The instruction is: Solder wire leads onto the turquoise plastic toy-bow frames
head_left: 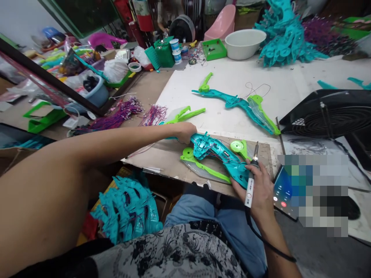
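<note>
My left hand (187, 133) is closed around the left part of a teal plastic toy bow (217, 148), its fingertips partly hidden. Thin red and dark wires run across the bow's open inner side. A soldering iron (249, 187) with a white and black handle rests in my right hand (263, 189), its metal tip pointing up. The thumb of that hand lies by the bow's lower right end. Lime-green arms with clear plastic (203, 168) lie beside the bow, and a round lime-green piece (238, 146) sits above its right half.
Another teal bow with green ends (232, 101) lies farther back. Bundles of red and purple wires (116, 116) lie at left. A black fan (321, 114) and a phone (285, 193) stand at right. Several teal shells (127, 210) are stacked beside my lap.
</note>
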A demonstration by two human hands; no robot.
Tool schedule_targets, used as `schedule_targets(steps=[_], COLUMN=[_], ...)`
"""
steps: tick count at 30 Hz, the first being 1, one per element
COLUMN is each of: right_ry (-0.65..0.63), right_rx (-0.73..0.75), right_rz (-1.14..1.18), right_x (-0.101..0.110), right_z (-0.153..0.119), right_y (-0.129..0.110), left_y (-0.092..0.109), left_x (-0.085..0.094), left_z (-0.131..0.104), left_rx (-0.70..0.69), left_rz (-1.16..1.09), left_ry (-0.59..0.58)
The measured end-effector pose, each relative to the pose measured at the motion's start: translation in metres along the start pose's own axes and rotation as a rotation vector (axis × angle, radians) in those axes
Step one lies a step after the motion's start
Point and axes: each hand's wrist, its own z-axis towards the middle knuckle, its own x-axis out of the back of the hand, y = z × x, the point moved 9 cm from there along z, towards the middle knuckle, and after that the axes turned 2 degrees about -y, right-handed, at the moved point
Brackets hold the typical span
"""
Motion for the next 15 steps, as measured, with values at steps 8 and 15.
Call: schedule_targets(steps=[8,15], right_ry=[-0.016,0.037], right_rx=[0.012,0.051], right_rz=[0.038,0.187], right_x=[0.000,0.009], right_z=[-0.002,-0.002], right_y=[0.002,-0.004], left_y=[0.003,0.003], left_x=[0.024,0.041], left_z=[-0.013,-0.047], left_rx=[0.071,0.213], left_rz=[0.045,0.002], left_ry=[0.027,0.010])
